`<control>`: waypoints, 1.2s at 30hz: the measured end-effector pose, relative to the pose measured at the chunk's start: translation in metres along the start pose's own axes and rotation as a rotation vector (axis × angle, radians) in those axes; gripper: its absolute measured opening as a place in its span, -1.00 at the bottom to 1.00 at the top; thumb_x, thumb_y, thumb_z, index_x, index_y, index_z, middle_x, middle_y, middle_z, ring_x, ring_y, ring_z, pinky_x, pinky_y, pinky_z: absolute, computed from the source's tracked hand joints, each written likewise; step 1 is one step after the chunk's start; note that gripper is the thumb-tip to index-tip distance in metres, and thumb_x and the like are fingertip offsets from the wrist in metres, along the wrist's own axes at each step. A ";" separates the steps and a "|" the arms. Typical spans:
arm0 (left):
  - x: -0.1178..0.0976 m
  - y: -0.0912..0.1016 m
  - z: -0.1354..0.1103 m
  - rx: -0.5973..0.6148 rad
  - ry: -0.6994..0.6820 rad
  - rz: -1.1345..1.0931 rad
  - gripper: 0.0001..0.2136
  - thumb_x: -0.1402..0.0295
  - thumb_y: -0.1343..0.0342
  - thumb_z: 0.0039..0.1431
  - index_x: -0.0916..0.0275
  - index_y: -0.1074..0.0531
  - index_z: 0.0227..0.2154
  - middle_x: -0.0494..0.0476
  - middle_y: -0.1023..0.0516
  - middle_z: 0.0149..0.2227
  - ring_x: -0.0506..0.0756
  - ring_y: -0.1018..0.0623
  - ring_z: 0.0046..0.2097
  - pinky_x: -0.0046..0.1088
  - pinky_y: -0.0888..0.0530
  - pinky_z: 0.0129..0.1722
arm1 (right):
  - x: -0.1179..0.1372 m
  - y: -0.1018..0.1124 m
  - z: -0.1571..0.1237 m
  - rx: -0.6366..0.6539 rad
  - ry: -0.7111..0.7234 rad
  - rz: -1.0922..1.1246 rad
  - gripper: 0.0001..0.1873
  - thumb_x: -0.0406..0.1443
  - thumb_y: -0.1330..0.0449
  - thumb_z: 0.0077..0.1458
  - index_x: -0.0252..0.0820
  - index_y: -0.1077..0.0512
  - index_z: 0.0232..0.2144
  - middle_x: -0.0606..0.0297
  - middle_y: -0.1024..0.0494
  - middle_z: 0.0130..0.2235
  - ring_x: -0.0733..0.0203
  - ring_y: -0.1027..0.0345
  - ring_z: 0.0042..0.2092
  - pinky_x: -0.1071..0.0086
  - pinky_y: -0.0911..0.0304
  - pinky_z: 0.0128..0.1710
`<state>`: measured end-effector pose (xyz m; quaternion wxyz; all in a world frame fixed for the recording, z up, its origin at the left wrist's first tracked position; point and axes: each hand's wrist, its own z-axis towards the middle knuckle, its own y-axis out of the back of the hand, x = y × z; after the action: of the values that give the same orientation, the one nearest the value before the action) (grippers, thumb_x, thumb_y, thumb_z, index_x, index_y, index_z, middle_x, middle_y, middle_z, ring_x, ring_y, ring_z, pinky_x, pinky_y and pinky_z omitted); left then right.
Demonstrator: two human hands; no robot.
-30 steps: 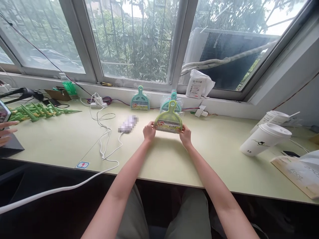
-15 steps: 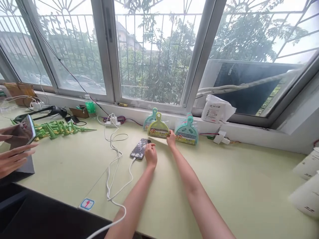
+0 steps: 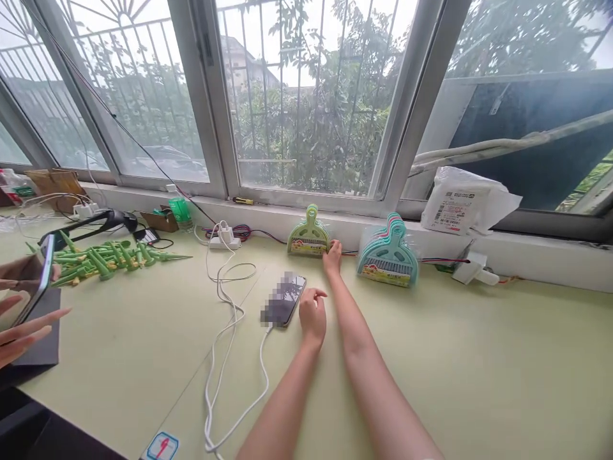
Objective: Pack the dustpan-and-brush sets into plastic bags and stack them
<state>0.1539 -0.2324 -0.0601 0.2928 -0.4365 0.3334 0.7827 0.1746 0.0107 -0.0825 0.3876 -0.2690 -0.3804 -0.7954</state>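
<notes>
A yellow-green dustpan and brush set (image 3: 310, 237) with a printed label stands upright against the wall below the window, in front of a teal one largely hidden by it. My right hand (image 3: 334, 255) is closed at its lower right edge, fingers against the side. My left hand (image 3: 313, 312) rests lower down, just right of a smartphone (image 3: 290, 300), its fingers curled with nothing visible in them. Farther right, a stack of teal dustpan sets (image 3: 390, 259) in clear wrapping leans on the same wall.
White cables (image 3: 238, 313) run across the table to a power strip (image 3: 225, 241). Left lie green cone-shaped pieces (image 3: 110, 259) and a green bottle (image 3: 180, 211). Another person's hand (image 3: 29, 329) holds a phone at far left. A white package (image 3: 462, 203) sits on the sill.
The yellow-green dustpan has moved back against the wall, now covering most of the teal one behind it. My right hand stays at its edge. The view has shifted and turned.
</notes>
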 end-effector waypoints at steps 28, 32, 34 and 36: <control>0.006 0.003 0.017 0.004 0.163 -0.033 -0.79 0.42 0.12 0.01 0.20 -0.44 -0.46 0.08 -0.57 -0.33 0.08 -0.52 -0.36 -0.36 -0.40 -0.25 | -0.099 0.229 -0.026 -0.346 -0.512 -0.202 -0.74 -0.12 -0.20 0.00 -0.13 -0.36 -0.29 0.04 -0.53 -0.14 -0.09 -0.34 -0.09 0.07 -0.06 -0.07; 0.005 0.004 0.017 0.011 0.171 -0.037 -0.79 0.42 0.11 0.01 0.21 -0.44 -0.46 0.09 -0.57 -0.34 0.07 -0.53 -0.37 -0.36 -0.40 -0.25 | -0.099 0.223 -0.027 -0.368 -0.469 -0.171 -0.76 -0.13 -0.19 -0.01 -0.15 -0.33 -0.34 -0.04 -0.51 -0.15 -0.10 -0.31 -0.05 0.07 -0.06 -0.08; 0.005 0.003 0.016 0.022 0.163 -0.022 -0.80 0.42 0.11 0.01 0.20 -0.44 -0.47 0.09 -0.57 -0.33 0.07 -0.53 -0.37 -0.36 -0.40 -0.26 | -0.100 0.222 -0.028 -0.389 -0.459 -0.160 -0.77 -0.13 -0.17 0.00 -0.14 -0.31 -0.34 -0.03 -0.50 -0.16 -0.10 -0.31 -0.05 0.09 -0.08 -0.10; 0.005 0.003 0.016 0.032 0.156 -0.011 -0.80 0.42 0.12 0.01 0.20 -0.43 -0.47 0.08 -0.57 -0.33 0.08 -0.54 -0.37 -0.37 -0.39 -0.28 | -0.102 0.221 -0.027 -0.417 -0.457 -0.163 -0.77 -0.14 -0.19 -0.01 -0.14 -0.31 -0.34 -0.01 -0.51 -0.16 -0.09 -0.31 -0.06 0.08 -0.08 -0.10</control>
<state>0.1414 -0.2209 -0.0569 0.2773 -0.4934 0.3652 0.7391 0.4092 -0.0607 -0.0836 0.1638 -0.4831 -0.3066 -0.8036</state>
